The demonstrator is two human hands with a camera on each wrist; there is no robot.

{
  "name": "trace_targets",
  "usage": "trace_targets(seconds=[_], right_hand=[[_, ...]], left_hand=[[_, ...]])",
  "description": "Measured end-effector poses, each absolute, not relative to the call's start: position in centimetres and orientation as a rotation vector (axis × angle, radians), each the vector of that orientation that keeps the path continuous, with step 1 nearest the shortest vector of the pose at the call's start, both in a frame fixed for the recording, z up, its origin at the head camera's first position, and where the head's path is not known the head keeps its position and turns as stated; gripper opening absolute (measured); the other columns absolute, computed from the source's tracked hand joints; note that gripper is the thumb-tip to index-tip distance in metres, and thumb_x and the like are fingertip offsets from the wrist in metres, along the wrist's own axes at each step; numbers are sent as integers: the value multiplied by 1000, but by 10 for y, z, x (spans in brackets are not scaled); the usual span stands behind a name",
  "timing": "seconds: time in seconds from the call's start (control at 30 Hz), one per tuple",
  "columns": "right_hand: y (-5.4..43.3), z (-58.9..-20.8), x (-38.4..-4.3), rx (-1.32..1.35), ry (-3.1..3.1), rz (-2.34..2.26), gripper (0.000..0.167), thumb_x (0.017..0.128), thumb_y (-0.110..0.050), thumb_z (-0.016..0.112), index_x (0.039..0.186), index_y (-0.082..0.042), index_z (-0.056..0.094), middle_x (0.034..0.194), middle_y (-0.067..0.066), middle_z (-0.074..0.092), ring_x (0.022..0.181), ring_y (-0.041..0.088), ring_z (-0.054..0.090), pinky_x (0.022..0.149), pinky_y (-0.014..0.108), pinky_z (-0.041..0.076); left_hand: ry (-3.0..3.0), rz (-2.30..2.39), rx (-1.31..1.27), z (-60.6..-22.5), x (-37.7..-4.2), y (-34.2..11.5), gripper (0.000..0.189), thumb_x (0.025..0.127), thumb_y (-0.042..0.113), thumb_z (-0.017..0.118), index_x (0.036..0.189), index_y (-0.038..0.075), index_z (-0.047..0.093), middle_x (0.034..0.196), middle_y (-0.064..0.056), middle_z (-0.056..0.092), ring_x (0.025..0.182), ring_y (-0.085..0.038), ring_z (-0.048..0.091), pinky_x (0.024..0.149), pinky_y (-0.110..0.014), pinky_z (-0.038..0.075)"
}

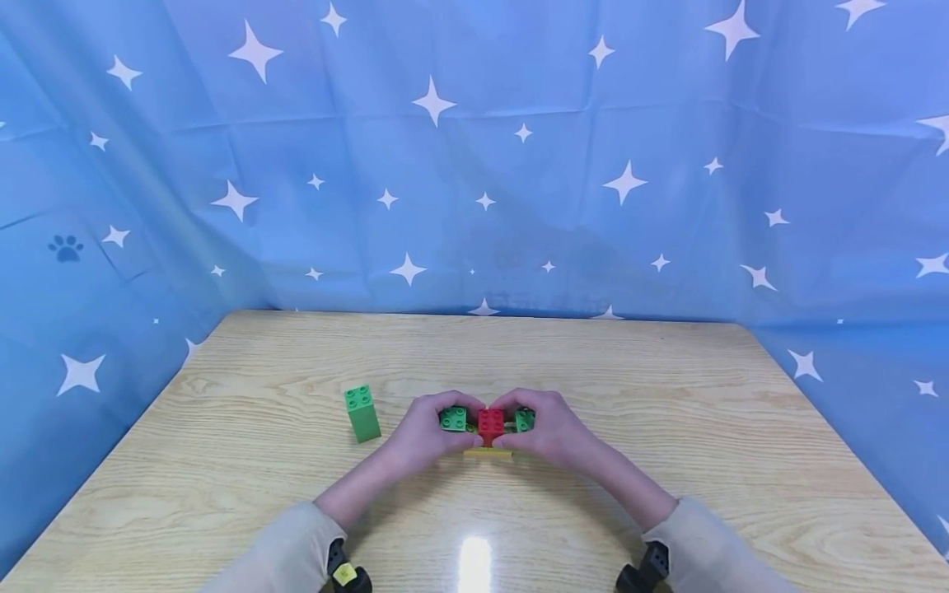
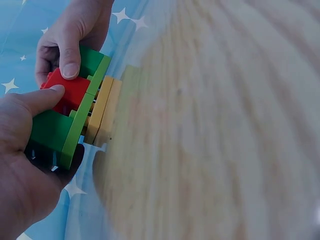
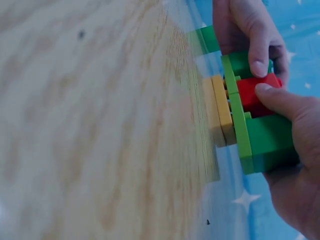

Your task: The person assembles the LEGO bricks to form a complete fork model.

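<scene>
A red brick [image 1: 490, 422] stands in the middle of a small stack, with a dark green brick [image 2: 51, 135] on one side and another green brick [image 1: 524, 421] on the other. Light green plates [image 3: 241, 132] run beneath all three. Under those sits a yellow plate [image 1: 488, 452], with a narrow gap showing between the two layers in the wrist views. My left hand [image 1: 428, 426] pinches the red brick from its left, thumb in front and a finger behind. From the right my right hand [image 1: 550, 424] pinches the same brick. Each palm curves around the green brick on its side.
A tall green block [image 1: 363, 417] with studs on top stands on the wooden table [image 1: 296, 362], left of my left hand. A blue curtain [image 1: 474, 165] with white stars hangs behind the table and down its sides.
</scene>
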State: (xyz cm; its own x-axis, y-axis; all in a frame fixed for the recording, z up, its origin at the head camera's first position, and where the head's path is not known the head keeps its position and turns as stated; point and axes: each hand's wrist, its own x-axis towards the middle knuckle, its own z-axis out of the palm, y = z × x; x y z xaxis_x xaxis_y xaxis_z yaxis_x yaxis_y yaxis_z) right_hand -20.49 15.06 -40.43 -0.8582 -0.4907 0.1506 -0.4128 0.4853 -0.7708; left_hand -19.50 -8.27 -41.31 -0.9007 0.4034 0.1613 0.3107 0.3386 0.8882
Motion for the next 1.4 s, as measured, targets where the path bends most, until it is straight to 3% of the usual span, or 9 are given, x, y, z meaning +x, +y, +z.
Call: trace_targets(seconds=[0.63,0.8,1.07,1.4], right_hand=[[148,-404,-203,-839,2676,-1267,31,83,-17,88,111,-16,76,100,-10,72,94,14,64,84,34,52],[146,-401,-204,-885,2680,-1180,31,85,-15,86,112,-13,72,96,-10,69,91,12,63,81,33,53],[142,-400,-204,-946,2746,-1037,37,81,-18,89,109,-15,65,91,-12,68,85,7,62,78,31,49],[143,-401,-202,-975,2775,-1026,38,78,-16,91,101,-18,61,89,-13,70,82,5,62,76,30,48]], left_hand=[[2546,1558,767,-417,-197,-83,32,86,7,83,114,14,71,108,5,72,104,-16,64,91,-38,51],[2558,1496,805,-414,-197,-83,33,86,5,83,113,16,68,108,7,72,100,-13,63,87,-34,52],[2607,1410,926,-415,-199,-81,42,81,0,86,114,12,63,108,5,72,101,-12,65,92,-35,53],[2588,1431,930,-414,-199,-81,39,80,0,87,110,13,66,103,7,73,98,-11,66,88,-31,54]])
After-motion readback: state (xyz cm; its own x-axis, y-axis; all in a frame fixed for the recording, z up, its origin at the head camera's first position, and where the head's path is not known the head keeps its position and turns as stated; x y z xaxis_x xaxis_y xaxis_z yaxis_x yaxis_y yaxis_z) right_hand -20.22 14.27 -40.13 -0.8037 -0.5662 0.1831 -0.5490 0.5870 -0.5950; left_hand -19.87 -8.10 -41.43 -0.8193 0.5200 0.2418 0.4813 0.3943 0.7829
